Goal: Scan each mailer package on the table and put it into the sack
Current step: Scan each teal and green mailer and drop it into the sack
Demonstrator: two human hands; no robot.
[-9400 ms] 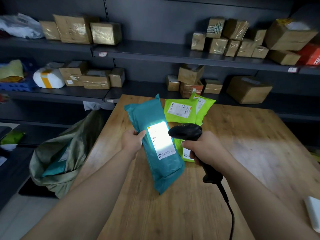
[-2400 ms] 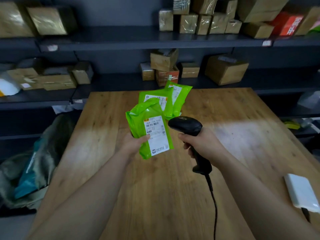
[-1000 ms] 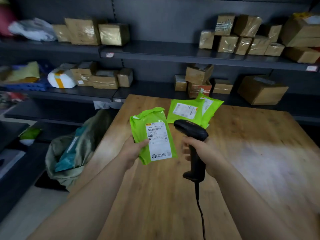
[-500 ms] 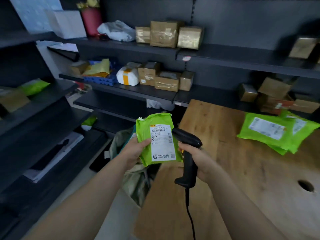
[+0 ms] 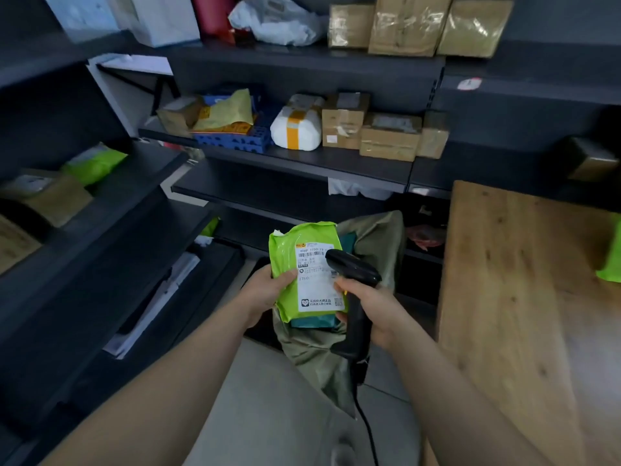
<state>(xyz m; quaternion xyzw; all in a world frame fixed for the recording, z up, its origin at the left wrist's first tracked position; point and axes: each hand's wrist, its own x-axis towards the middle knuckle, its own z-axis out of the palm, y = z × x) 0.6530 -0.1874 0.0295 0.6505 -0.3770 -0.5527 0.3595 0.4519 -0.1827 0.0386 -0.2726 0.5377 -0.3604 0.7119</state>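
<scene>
Both hands are closed on something: the left hand (image 5: 268,290) grips a lime-green mailer (image 5: 304,267) by its left edge, thumb laid across the front beside the white shipping label (image 5: 317,280), and the right hand (image 5: 373,311) is wrapped around the handle of a black barcode scanner (image 5: 354,290). The mailer is held roughly upright, label toward the camera, between the two hands, and the scanner's head overlaps the label's upper right corner from the right. The scanner's cable (image 5: 366,428) hangs from the handle's base toward the near edge of the view. Directly behind and below the mailer gapes an olive-green sack (image 5: 316,354), its fabric rising on the far right of the mailer and sagging toward the floor on the near side; a teal package (image 5: 314,321) shows just under the mailer's lower edge, inside the sack's mouth. To the right stands the wooden tabletop (image 5: 504,297), well clear of the held mailer, with a corner of another lime-green mailer (image 5: 611,264) lying at the right border. Dark metal shelves (image 5: 302,163) fill the far and left sides, carrying taped cardboard boxes (image 5: 389,139), a white parcel with a yellow band (image 5: 295,129), a blue crate (image 5: 235,137) and, on the left shelf, one more green packet (image 5: 94,163).
</scene>
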